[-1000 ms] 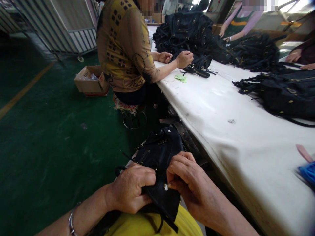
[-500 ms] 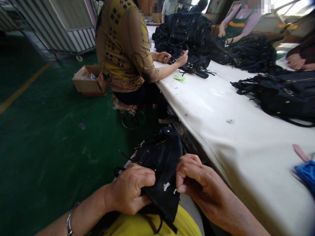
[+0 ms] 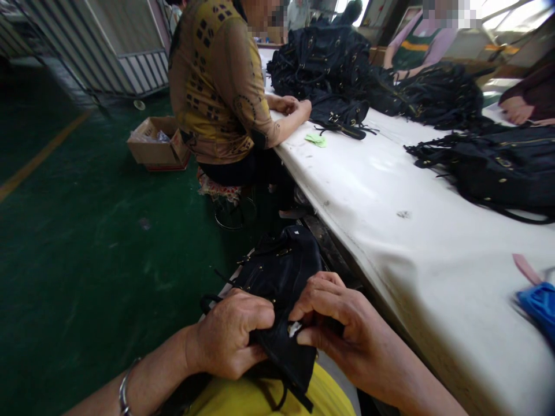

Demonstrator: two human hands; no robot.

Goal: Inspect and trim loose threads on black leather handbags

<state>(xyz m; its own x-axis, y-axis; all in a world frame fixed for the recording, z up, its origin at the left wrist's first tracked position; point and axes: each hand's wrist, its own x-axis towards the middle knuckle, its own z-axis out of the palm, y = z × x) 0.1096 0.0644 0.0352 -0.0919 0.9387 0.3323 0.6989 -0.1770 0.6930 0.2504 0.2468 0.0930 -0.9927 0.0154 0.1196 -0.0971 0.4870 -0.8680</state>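
Observation:
A black handbag (image 3: 277, 271) with gold-coloured metal fittings lies across my lap, over yellow cloth (image 3: 243, 398). My left hand (image 3: 236, 332) grips its near left side, thumb on top and fingers curled round the material. My right hand (image 3: 327, 323) is at the near right part of the bag. Its thumb and forefinger close in on a small scrap of white wrapping (image 3: 295, 329) stuck by a metal fitting there. The fingertips partly cover the scrap. A thin black strap (image 3: 304, 400) hangs from the near end of the bag.
To my right runs a long white-covered table (image 3: 373, 196), bearing a heap of black bags (image 3: 325, 52), another black bag (image 3: 507, 167), green slips (image 3: 316, 140) and a blue item (image 3: 540, 306). A co-worker (image 3: 225, 86) sits ahead. A cardboard box (image 3: 158, 144) stands on the green floor.
My right hand has moved left, from the bag's right edge onto the white scrap. My left hand and the bag stay put. The co-worker's hands have come closer together.

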